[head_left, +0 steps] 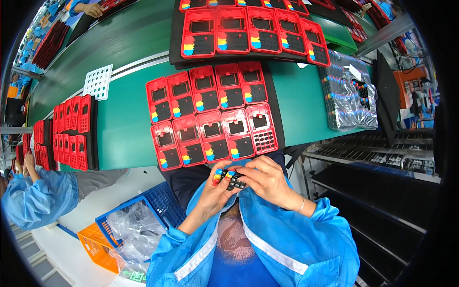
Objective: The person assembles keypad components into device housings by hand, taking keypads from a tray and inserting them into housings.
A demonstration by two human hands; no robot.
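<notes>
Close to my body, below the bench edge, both hands hold a small black rubber keypad (235, 183) with red, yellow and blue keys. My left hand (213, 195) grips its left side, thumb on the coloured keys. The fingers of my right hand (267, 181) are closed on the right side and partly cover it. Just beyond lie red plastic housings (205, 88) in two rows on a black foam board (276, 110). Most have a black keypad with coloured keys inside; the nearest right housing (262, 129) shows bare key holes.
Another board of red housings (263, 36) lies farther back. At the right is a clear plastic bag of keypads (351, 95). A white perforated tray (98, 82) and more housings (71, 115) are leftward. A blue crate (165, 205) stands below; a co-worker's sleeve (40, 196) is left.
</notes>
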